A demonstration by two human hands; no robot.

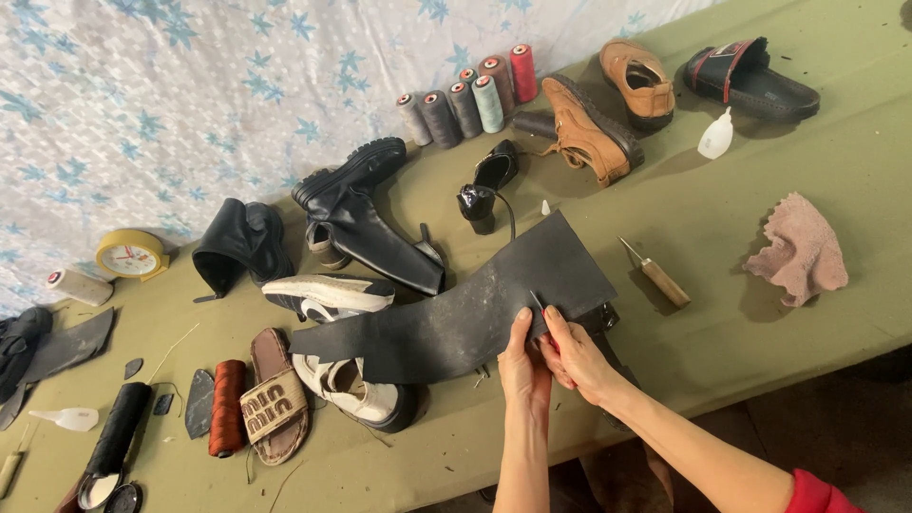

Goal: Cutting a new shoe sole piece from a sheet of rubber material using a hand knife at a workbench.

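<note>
Both forearms are extended up from the lower edge of the view, at about 6 o'clock. The left hand [524, 369] is laid with fingers closed over the near edge of a large black rubber sheet [465, 313], which is pinched between thumb and fingers. The right hand [573, 356] is pressed against the left from 3 o'clock, its fingers curled shut around a thin red-tipped tool [539, 306] set against the sheet's edge; how much of the sheet is gripped by it cannot be told.

The sheet is spread across the middle of the green table [722, 247], stretched toward 9 o'clock over a white sneaker [353, 388]. The table's front edge is found just below the hands, and bare cloth is left at 3 o'clock.

At 2 o'clock a wooden-handled knife [657, 275] is lying, with a pink rag [800, 252] beyond. At 12 o'clock a black heeled shoe [484, 190], thread spools [467, 100] and brown shoes [608, 109] are gathered. Black boots [361, 214] are crowded at 10 o'clock, close to the sheet.
</note>
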